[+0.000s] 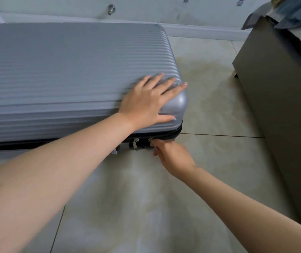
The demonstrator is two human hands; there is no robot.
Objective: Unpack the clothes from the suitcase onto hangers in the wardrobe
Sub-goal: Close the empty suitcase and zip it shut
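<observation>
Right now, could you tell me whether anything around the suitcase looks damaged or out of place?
Only the floor: yellowish blotchy staining spreads across the tiles beside the suitcase, perhaps an old spill. The suitcase looks intact.

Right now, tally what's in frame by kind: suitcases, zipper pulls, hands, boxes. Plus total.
Suitcase: 1
Hands: 2 (left hand, right hand)
Zipper pulls: 2 (one hanging loose, one pinched by the right hand)
Brown box: 1
Total: 6
</observation>
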